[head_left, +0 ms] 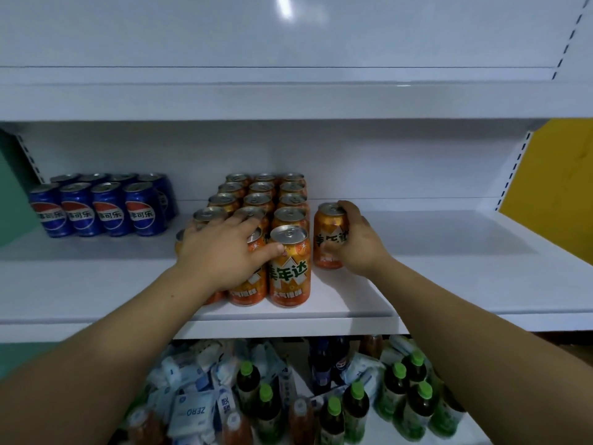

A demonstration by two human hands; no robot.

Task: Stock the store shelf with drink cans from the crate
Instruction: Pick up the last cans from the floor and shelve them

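Several orange drink cans point(290, 266) stand in three packed rows on the white shelf point(449, 277). My left hand point(221, 252) lies flat over the front cans of the left and middle rows, thumb against the front right can. My right hand point(359, 242) is wrapped around a single orange can point(330, 236) that stands upright on the shelf just to the right of the block, a small gap away from it. The crate is out of view.
Several blue cola cans point(102, 208) stand at the shelf's left end. The shelf above point(288, 101) overhangs closely. On the shelf below are green-capped bottles point(356, 409), dark bottles and white packets point(192, 409). A yellow panel point(558, 175) is at the right.
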